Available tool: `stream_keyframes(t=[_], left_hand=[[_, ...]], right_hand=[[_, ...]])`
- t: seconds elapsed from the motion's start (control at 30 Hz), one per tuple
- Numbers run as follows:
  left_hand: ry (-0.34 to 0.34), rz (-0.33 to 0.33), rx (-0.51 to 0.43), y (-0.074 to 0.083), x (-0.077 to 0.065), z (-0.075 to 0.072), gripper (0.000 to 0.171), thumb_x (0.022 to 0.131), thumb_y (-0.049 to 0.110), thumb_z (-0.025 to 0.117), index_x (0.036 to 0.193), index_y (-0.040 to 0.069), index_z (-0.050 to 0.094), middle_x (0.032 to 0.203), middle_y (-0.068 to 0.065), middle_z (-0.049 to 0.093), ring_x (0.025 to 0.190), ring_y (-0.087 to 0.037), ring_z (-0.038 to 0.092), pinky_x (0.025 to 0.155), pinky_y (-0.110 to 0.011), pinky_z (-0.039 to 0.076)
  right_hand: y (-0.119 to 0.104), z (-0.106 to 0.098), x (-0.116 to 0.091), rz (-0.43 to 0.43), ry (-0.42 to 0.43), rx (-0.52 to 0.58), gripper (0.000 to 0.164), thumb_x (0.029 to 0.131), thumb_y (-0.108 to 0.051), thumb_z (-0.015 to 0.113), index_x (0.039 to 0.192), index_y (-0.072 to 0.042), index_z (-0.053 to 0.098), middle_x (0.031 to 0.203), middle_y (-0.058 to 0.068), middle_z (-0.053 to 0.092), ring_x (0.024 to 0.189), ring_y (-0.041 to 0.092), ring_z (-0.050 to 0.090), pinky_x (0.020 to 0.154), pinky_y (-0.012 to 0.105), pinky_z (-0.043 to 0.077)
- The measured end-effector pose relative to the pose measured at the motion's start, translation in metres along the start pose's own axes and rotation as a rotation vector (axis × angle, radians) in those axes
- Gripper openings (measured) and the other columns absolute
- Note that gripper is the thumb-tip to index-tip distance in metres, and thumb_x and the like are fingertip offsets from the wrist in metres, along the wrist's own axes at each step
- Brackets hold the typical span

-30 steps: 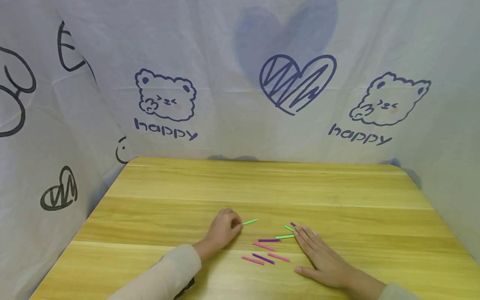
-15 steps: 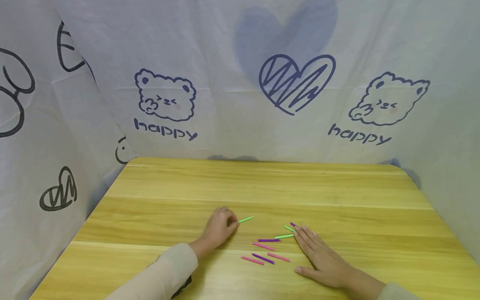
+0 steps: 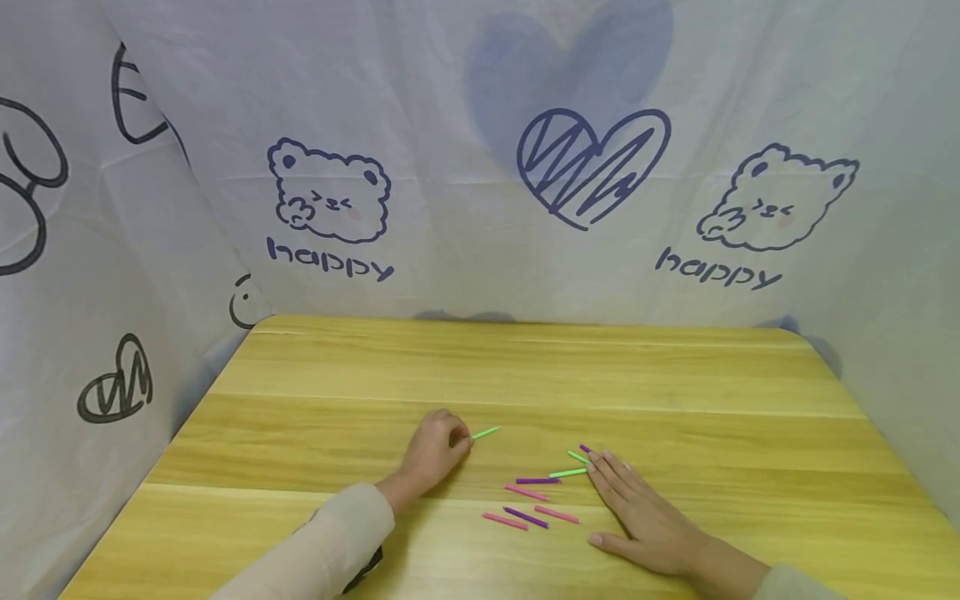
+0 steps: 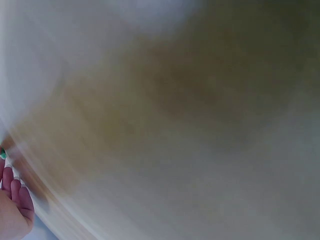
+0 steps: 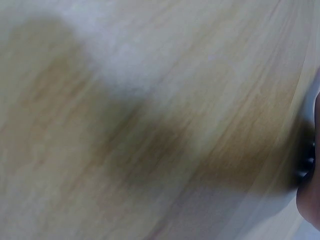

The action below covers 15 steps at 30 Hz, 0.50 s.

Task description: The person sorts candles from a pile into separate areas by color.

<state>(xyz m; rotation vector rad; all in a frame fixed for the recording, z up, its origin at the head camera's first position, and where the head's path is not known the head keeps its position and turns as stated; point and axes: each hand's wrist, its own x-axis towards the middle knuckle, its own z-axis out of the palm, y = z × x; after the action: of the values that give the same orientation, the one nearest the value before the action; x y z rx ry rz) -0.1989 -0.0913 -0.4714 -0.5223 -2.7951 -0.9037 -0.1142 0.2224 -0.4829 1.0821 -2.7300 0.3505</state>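
In the head view my left hand (image 3: 433, 452) pinches one end of a thin green candle-like stick (image 3: 486, 432) between thumb and fingers; the stick points to the right. My right hand (image 3: 651, 521) lies flat, fingers straight and thumb spread. Its fingertips cover the ends of two green sticks (image 3: 567, 473) and a purple stick (image 3: 586, 448). Left of that hand lie two more purple sticks (image 3: 537, 481) and several pink sticks (image 3: 557, 514). In the left wrist view the left hand (image 4: 16, 210) shows at the lower left edge, with a bit of green at its fingers.
The sticks lie on a wooden table (image 3: 375, 367) with rounded far corners. Behind and beside it hangs a white cloth (image 3: 450, 250) printed with hearts, bear faces and lettering. A dark strap (image 3: 365, 570) shows under the left sleeve (image 3: 322, 542).
My left hand has moved a little left and away from me, carrying the green stick farther from the others. The right hand and the loose sticks have stayed in place.
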Motion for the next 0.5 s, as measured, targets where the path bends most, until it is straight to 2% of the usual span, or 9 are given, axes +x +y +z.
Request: stream_keyframes(t=[0.5], left_hand=[[0.032, -0.027, 0.005, -0.0092, 0.003, -0.0044, 0.005, 0.078, 0.008, 0.072, 0.078, 0.005, 0.068, 0.078, -0.003, 0.062, 0.078, -0.015, 0.054, 0.07, -0.028, 0.051]], right_hand=[[-0.0003, -0.0002, -0.0005, 0.005, -0.003, -0.002, 0.075, 0.091, -0.042, 0.053, 0.142, 0.005, 0.026, 0.149, 0.024, 0.026, 0.145, 0.021, 0.004, 0.113, 0.017, -0.013]])
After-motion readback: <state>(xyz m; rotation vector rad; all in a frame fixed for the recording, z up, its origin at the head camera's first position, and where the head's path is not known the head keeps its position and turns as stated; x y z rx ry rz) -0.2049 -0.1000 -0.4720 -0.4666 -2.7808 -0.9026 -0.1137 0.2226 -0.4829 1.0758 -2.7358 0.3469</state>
